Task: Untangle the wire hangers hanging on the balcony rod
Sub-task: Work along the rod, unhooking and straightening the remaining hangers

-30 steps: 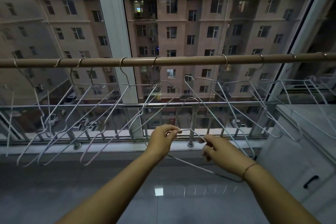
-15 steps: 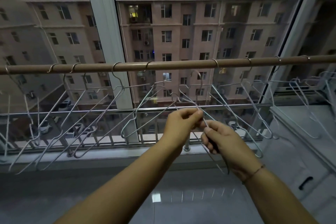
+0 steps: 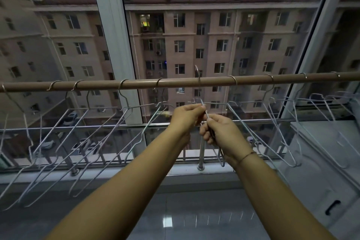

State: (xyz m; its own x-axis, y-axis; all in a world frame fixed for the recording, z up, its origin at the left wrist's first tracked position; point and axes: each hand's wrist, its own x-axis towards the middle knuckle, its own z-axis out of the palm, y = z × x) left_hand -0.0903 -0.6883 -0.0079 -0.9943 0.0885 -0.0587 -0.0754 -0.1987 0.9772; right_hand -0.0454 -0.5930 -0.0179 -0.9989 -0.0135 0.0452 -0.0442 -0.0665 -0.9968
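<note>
Left hand [image 3: 186, 117] pinched shut on the neck of a white wire hanger [image 3: 203, 108], thumb and fingertips meeting just under the rod. Right hand [image 3: 220, 132] directly beside it, nearly touching, fist wrapped round the same hanger's folded wires, whose lower bend pokes out below the wrist. Thin bracelet [image 3: 246, 156] round the right wrist. Hook of the held hanger [image 3: 197, 76] raised above the brown balcony rod [image 3: 175, 83], crossing in front of it rather than seated over it. Along the rod to the left, several more wire hangers [image 3: 93, 132] hooked on and slanting down, their arms overlapping one another. To the right, further hangers [image 3: 282, 126] on the rod, also crossed, reaching over a white cabinet [image 3: 331, 161] with a dark handle. Behind the rod, a metal railing [image 3: 97, 126] and a white window post [image 3: 115, 45]. Beyond the glass, a beige apartment block [image 3: 194, 35] with one lit window. Below the forearms, glossy tiled floor [image 3: 194, 220].
</note>
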